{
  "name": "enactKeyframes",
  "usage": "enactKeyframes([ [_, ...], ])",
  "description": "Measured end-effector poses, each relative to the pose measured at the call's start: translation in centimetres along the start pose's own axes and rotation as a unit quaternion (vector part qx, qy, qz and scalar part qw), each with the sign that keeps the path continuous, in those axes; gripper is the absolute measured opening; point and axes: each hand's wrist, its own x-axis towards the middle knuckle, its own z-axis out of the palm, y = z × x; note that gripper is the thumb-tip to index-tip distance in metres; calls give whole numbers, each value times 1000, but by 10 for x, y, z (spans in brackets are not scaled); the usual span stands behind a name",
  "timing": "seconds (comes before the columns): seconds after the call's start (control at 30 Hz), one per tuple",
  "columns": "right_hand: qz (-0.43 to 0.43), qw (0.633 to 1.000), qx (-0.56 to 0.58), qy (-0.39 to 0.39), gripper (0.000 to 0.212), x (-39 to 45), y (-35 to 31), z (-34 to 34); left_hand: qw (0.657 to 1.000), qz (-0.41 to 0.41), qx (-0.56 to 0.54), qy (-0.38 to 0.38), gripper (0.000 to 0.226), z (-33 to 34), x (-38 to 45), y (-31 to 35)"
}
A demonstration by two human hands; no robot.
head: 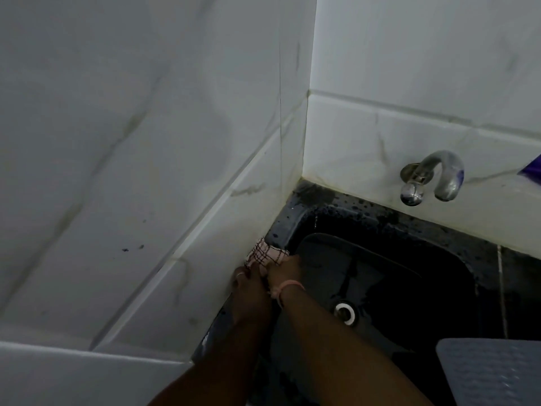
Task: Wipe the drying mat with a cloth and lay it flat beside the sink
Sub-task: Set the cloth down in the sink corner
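Gripping the checked cloth [267,254] at the sink [292,218] rim, left hand [248,284] and right hand [282,272] seemingly curled round it

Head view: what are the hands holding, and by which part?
Both the left hand and right hand grip the checked cloth by its near end.

2 hands [265,278] on cloth [265,254], sink [295,221] edge

Dim, soft light; the black sink [380,230] swallows detail, edges bend and blur slightly.
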Motion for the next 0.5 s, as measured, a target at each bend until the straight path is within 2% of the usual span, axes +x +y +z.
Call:
enactKeyframes([
  [0.07,55,992,114,-20,52,2,0,-7,1000,6,14,7,42,1,3,0],
  [0.13,89,981,167,-51,49,1,-2,-10,1000,9,7,17,41,4,7,-3],
  [0.23,121,965,225,-65,38,-4,-7,-17,997,61,40,23,39,5,11,-11],
  [0.33,111,944,300,-79,25,-16,-9,-28,994,58,-43,88,35,-1,7,-9],
  [0.4,94,932,342,-78,26,-20,-6,-44,987,45,-118,98,36,-5,0,5],
  [0.47,79,922,372,-72,39,-24,-1,-65,976,4,-210,50,40,-4,0,22],
  [0.5,69,916,389,-75,43,-25,4,-77,964,-15,-267,-10,47,-4,-2,33],
])
